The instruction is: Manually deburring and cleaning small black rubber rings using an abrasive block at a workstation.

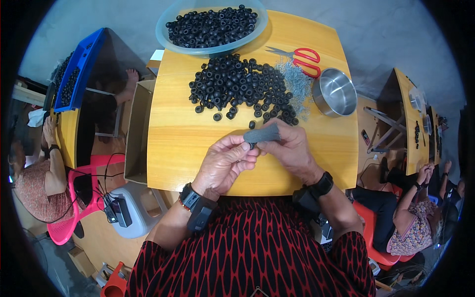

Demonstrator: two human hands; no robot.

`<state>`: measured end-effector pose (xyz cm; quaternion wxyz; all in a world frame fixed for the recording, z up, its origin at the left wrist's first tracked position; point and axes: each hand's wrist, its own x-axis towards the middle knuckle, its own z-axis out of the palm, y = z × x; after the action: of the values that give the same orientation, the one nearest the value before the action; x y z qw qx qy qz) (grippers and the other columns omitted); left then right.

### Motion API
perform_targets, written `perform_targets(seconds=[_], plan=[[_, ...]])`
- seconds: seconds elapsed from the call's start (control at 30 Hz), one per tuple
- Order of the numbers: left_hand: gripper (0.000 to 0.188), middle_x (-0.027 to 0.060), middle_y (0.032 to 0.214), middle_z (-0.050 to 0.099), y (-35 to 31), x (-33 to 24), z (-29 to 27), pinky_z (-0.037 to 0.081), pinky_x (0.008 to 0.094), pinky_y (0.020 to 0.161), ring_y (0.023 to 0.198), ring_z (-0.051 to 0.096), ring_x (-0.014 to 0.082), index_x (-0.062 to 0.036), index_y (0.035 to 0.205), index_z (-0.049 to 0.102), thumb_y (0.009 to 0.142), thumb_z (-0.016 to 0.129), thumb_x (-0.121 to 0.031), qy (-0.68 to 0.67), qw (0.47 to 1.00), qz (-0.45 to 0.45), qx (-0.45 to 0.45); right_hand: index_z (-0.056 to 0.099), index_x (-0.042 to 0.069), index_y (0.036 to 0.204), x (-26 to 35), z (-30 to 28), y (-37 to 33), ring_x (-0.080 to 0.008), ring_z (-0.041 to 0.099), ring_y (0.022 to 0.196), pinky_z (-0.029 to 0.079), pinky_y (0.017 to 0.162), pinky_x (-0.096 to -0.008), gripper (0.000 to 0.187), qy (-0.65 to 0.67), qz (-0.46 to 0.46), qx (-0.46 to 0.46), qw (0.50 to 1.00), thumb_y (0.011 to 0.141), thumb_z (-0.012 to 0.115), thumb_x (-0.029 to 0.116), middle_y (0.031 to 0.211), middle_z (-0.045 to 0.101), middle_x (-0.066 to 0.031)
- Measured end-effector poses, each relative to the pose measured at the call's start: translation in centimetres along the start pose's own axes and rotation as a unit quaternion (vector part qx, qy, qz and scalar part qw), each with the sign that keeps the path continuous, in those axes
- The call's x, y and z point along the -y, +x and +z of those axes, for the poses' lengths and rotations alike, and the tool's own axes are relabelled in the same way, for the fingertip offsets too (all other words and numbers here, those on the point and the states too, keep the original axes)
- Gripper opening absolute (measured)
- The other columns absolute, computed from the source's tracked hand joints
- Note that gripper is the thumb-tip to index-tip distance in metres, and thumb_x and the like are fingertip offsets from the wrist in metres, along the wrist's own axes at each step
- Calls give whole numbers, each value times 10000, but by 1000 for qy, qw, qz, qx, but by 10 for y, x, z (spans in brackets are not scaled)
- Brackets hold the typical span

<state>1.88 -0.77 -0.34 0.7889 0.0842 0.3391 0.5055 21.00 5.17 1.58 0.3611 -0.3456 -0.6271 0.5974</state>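
Small black rubber ring [252, 145] pinched at fingertips of left hand [223, 165], raised just above yellow tabletop [178, 143] at mid-front, close in for fine work. Grey pad [261, 133] clamped between thumb and fingers of right hand [292, 151], touching ring, prob. for grip on it. Loose rubber rings [240, 88] heaped w/ thin metal wire bits [296, 85] within reach beyond hands; clear bowl [163, 30] of more rings at far edge, red scissors [303, 59] and steel pan [334, 92] off to right.
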Motion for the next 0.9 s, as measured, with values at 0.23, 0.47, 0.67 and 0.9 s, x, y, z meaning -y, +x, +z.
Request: perform_targets(seconds=[0.23,0.47,0.67,0.9], plan=[[133,194,941,717,-1,-4,2,642,317,693,792,732,218,5,1092,629,982,555,-5,47,999,0,-5,724,-10,1028,-10,-1,1,-94,621,819,547,693,-238,161,3,6,13,1000,869,695,-8,936,623,-33],[101,187,925,719,-2,-3,3,634,307,668,766,728,210,3,1062,618,981,559,-9,73,997,-6,3,734,14,1042,-8,-3,-1,-80,594,803,515,698,-232,182,-35,-25,25,999,863,709,0,902,617,-17],[87,176,916,719,-1,2,0,621,287,635,751,722,190,-4,1051,616,989,560,-27,67,998,6,18,737,31,1049,1,-1,-6,-74,581,782,502,685,-243,188,-56,-2,31,998,862,722,26,861,617,-8],[107,153,973,718,-1,0,1,611,258,619,799,718,169,1,1071,622,988,586,-55,57,998,19,26,700,18,1088,5,6,-10,-103,608,756,519,668,-253,243,-101,-45,-4,994,855,741,73,880,607,-41]])
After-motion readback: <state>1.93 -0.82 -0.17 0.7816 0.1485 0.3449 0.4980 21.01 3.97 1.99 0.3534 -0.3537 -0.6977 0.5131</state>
